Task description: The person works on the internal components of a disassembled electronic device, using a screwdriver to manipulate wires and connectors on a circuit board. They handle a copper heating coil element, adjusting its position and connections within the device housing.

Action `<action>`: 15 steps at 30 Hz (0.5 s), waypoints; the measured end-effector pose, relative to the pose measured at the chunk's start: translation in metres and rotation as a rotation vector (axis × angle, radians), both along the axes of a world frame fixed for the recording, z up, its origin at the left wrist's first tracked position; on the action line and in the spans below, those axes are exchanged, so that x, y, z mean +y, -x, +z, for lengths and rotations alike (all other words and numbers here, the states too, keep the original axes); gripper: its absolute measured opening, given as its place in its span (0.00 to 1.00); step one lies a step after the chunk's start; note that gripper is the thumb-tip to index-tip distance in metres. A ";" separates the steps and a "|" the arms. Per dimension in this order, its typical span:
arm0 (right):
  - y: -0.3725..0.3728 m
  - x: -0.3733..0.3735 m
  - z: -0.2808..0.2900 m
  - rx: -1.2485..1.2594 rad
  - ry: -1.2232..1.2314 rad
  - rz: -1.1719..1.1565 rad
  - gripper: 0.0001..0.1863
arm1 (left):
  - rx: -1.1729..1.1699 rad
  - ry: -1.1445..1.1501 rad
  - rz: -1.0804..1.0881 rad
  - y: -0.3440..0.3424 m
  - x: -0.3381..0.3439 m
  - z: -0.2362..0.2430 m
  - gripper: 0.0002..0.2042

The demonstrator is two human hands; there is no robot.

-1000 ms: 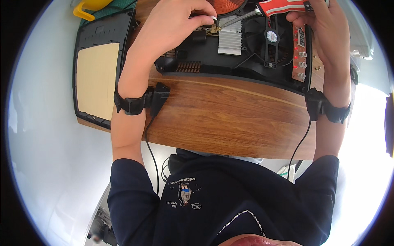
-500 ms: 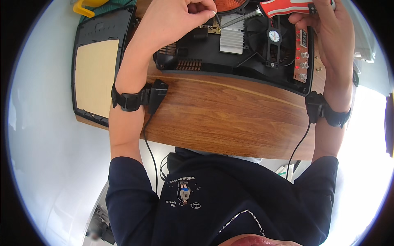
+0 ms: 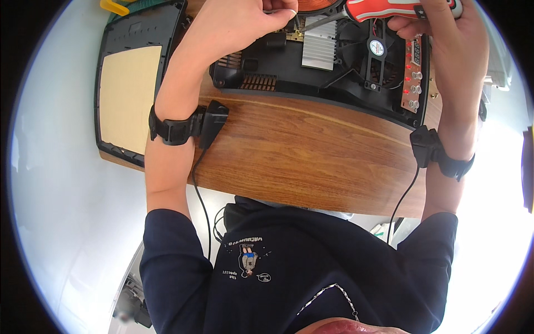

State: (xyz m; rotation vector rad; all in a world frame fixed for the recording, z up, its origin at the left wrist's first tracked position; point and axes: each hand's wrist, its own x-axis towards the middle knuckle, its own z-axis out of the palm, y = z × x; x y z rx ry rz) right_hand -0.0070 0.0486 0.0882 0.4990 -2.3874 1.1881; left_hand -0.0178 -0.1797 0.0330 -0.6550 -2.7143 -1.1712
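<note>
My right hand [image 3: 449, 47] is closed around the red and white handle of a screwdriver [image 3: 384, 8]. The metal shaft slants down to the left, its tip at a brass-coloured screw terminal on a circuit board [image 3: 295, 37]. Beside that tip, my left hand [image 3: 250, 22] pinches a thin dark lead that runs down to the terminal. The board lies inside an opened induction cooker [image 3: 311, 92] with a black housing. Next to the board stands a silver finned heat sink [image 3: 319, 47], and above it part of a copper coil [image 3: 317, 4] shows.
A black fan [image 3: 376, 49] sits right of the heat sink. A control board [image 3: 410, 83] with lit red lights lies at the housing's right edge. The removed cover [image 3: 130, 100] rests at left on the wooden table [image 3: 311, 161]. Cables hang from both wristbands.
The view has shifted slightly, so the cooker appears a little to the right. The screwdriver lies flatter, its tip still at the terminal. My left hand keeps its pinch beside it.
</note>
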 end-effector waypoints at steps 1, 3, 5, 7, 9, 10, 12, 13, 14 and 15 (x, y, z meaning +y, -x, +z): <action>-0.003 -0.005 0.000 0.029 -0.032 -0.016 0.20 | -0.008 -0.009 -0.001 0.000 0.000 -0.001 0.05; -0.008 -0.016 0.002 0.067 -0.065 -0.031 0.20 | -0.024 -0.025 -0.001 0.002 -0.001 -0.003 0.05; -0.011 -0.018 0.004 0.087 -0.082 -0.013 0.20 | -0.021 -0.013 0.001 0.002 0.000 -0.002 0.05; -0.011 -0.020 0.007 0.101 -0.077 0.041 0.19 | -0.018 -0.009 -0.002 0.002 0.001 -0.002 0.05; -0.011 -0.019 0.011 0.116 -0.009 0.106 0.19 | -0.015 -0.013 -0.010 0.002 -0.001 -0.003 0.05; -0.010 -0.017 0.010 0.110 0.025 0.126 0.19 | -0.022 -0.025 -0.013 0.003 -0.001 -0.004 0.05; -0.004 -0.013 0.004 0.083 0.082 0.158 0.18 | -0.038 -0.048 -0.017 0.004 -0.001 -0.006 0.05; -0.002 -0.012 0.002 0.081 0.083 0.159 0.18 | -0.026 -0.051 -0.023 0.004 -0.001 -0.007 0.05; -0.001 -0.011 0.000 0.080 0.083 0.161 0.18 | -0.015 -0.053 -0.029 0.004 -0.001 -0.008 0.05; -0.001 -0.011 0.000 0.098 0.062 0.152 0.18 | -0.003 -0.056 -0.036 0.004 -0.002 -0.009 0.05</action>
